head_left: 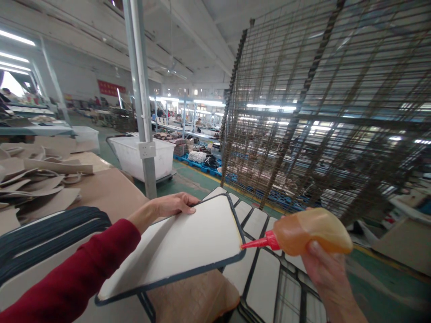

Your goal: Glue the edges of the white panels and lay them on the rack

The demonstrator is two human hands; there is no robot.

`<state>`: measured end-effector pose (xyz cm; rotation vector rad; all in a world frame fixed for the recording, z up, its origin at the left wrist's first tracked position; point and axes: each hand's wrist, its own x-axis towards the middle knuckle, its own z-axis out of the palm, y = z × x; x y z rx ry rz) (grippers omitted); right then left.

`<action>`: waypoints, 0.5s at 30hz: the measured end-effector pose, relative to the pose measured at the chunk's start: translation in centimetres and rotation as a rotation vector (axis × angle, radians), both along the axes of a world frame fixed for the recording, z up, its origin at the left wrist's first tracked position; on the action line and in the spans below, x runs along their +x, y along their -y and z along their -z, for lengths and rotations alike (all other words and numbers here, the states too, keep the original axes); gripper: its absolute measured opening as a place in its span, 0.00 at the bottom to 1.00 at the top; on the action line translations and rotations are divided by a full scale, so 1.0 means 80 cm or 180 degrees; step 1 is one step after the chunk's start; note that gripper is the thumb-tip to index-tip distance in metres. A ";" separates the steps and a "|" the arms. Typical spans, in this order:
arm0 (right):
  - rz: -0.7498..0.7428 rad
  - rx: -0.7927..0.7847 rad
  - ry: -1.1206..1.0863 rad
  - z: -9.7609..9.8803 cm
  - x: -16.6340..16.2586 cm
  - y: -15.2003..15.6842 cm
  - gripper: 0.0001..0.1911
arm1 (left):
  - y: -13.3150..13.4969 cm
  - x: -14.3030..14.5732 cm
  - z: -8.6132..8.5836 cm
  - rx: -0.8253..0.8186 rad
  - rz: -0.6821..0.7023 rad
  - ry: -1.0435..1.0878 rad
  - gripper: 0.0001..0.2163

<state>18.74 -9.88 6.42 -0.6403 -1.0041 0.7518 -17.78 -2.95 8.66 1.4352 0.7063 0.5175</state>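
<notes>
My left hand grips the far edge of a white panel with a dark border, thumb on top and fingers underneath. The panel is held tilted above the work surface. In my right hand lies a squeeze bottle of amber liquid, its red nozzle pointing left. The nozzle tip meets the panel's right edge near the near corner. A thin yellowish line of what looks like glue runs along that edge. Below and to the right, several similar white panels with dark borders lie in rows.
A stack of dark-edged panels sits at left, beside loose beige cut pieces on a brown table. A metal post stands ahead, near a white bin. A tall wire rack leans at right.
</notes>
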 end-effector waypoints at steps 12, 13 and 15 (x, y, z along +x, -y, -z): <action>0.0578 0.0681 -0.0558 0.004 -0.020 0.006 0.28 | -0.005 0.003 0.037 -0.0296 -0.0244 0.0534 0.19; 0.0616 0.0699 -0.0546 0.004 -0.022 0.007 0.27 | -0.004 0.004 0.040 -0.0324 -0.0278 0.0579 0.19; 0.0742 0.0761 -0.0499 0.004 -0.026 0.009 0.26 | -0.003 0.007 0.045 -0.0372 -0.0359 0.0656 0.20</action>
